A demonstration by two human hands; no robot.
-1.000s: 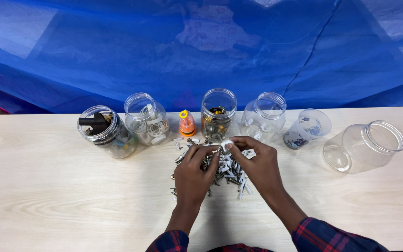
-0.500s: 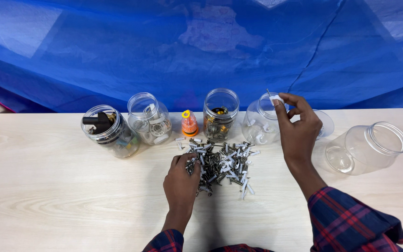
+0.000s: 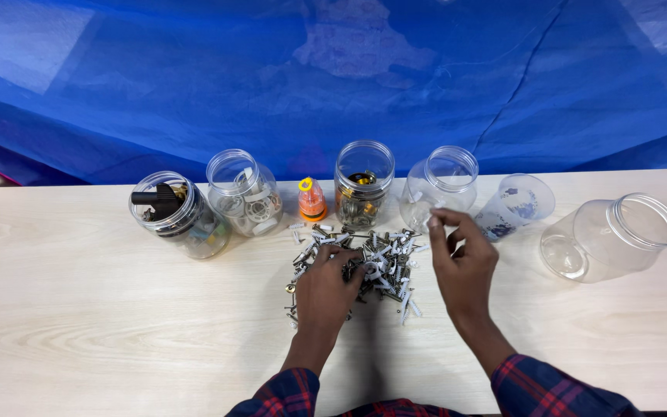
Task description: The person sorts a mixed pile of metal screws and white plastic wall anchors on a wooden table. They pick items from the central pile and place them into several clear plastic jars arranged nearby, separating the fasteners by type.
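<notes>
Sorting step, judged: mixed pile of metal screws and white plastic plugs (image 3: 360,266) on pale wooden surface (image 3: 79,324), before row of clear plastic jars (image 3: 440,185). Left hand (image 3: 330,286) curled into pile, grasp unclear. Right hand (image 3: 461,259) right of pile, fingertips pinched together. Next move calls for fine picking.

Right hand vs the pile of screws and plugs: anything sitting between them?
Nothing visible. The right hand hangs at the right edge of the pile of screws and plugs, with bare table around. The clear jar stands behind it, not between. The left hand already rests on the pile.
</notes>
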